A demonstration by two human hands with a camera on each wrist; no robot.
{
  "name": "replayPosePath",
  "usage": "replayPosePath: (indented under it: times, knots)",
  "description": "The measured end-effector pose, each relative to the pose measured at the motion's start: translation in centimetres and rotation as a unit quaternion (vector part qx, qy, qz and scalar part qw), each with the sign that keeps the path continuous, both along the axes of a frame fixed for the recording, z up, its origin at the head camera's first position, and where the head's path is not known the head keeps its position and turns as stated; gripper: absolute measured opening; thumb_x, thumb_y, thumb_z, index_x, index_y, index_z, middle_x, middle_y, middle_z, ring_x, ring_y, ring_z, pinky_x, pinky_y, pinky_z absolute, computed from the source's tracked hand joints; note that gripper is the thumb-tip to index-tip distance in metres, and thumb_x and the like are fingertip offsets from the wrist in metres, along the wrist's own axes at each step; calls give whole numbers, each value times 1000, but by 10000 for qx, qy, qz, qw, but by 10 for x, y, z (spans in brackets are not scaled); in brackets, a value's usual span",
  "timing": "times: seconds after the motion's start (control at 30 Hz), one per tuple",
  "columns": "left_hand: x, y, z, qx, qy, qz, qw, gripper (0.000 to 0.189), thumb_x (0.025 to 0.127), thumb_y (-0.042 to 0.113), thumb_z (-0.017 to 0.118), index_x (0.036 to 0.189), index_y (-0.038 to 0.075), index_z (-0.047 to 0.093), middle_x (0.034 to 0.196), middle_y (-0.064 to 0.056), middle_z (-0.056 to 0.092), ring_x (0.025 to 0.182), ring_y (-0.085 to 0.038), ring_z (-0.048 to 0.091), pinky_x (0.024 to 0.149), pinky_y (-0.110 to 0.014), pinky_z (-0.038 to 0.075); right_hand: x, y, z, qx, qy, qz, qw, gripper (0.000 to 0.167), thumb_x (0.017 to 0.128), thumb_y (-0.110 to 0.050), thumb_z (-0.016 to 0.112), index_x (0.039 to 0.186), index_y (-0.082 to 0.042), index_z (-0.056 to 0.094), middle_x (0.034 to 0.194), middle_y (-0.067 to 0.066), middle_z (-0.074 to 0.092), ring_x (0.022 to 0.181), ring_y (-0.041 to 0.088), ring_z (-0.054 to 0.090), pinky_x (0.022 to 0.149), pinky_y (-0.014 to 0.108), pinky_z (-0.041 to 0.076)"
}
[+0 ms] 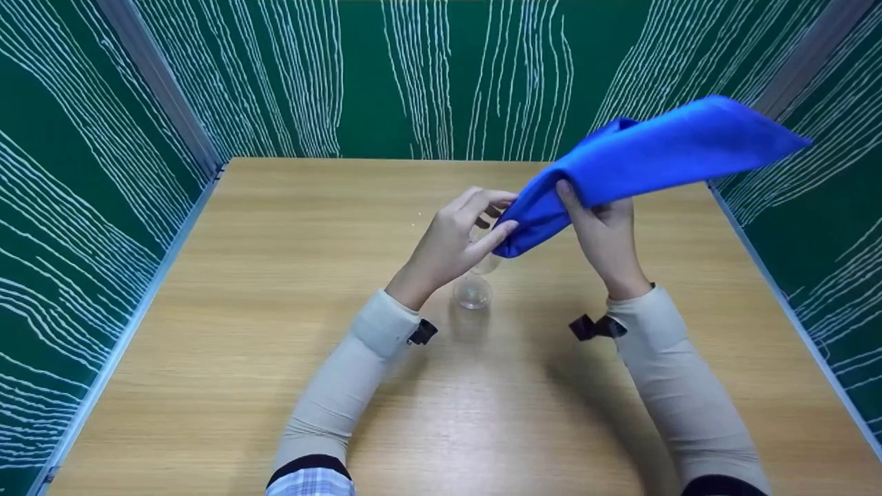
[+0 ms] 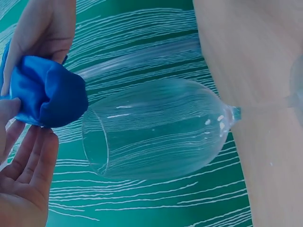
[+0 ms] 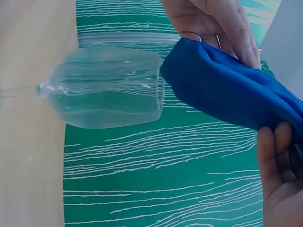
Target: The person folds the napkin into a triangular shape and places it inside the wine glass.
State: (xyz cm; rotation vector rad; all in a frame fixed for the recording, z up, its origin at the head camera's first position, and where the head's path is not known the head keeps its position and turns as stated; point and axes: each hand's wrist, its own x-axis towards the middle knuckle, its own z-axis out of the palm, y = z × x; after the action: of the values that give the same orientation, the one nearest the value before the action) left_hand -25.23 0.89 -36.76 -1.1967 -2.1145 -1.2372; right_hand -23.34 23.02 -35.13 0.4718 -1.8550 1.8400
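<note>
A clear wine glass [image 1: 472, 294] stands upright on the table; its bowl [image 2: 161, 130] shows best in the wrist views and is partly hidden behind the left hand in the head view. A folded blue cloth [image 1: 661, 148] is held up in the air, its bunched end close by the glass rim. My left hand [image 1: 456, 233] pinches that end between thumb and fingers. Further along the cloth, my right hand [image 1: 605, 241] grips it, thumb on top and fingers underneath. The cloth's loose pointed end stretches away to the right.
The wooden table [image 1: 275, 241] carries the glass near its middle. Green panels [image 1: 386, 83] with white wavy lines rise at the back and both sides, joined by grey corner posts [image 1: 162, 83]. Small black devices [image 1: 422, 332] sit on both wrists.
</note>
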Motion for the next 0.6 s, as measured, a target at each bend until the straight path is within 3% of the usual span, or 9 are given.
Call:
replayPosePath:
  times: [0.3, 0.6]
  knots:
    - [-5, -2, 6, 736, -226, -44, 9970, 33, 100, 23, 64, 127, 3, 61, 114, -8, 60, 104, -11, 61, 82, -23, 55, -13, -15, 18, 76, 225, 65, 9997, 41, 95, -16, 70, 131, -3, 55, 123, 15, 63, 116, 30, 59, 102, 41, 46]
    - [-10, -8, -3, 1049, -378, 174, 9936, 30, 98, 14, 66, 123, 0, 59, 114, -10, 58, 104, -14, 58, 81, -25, 56, -25, -30, 17, 681, 491, 70, 9964, 36, 95, -17, 71, 124, 1, 63, 116, 13, 69, 108, 28, 65, 98, 41, 50]
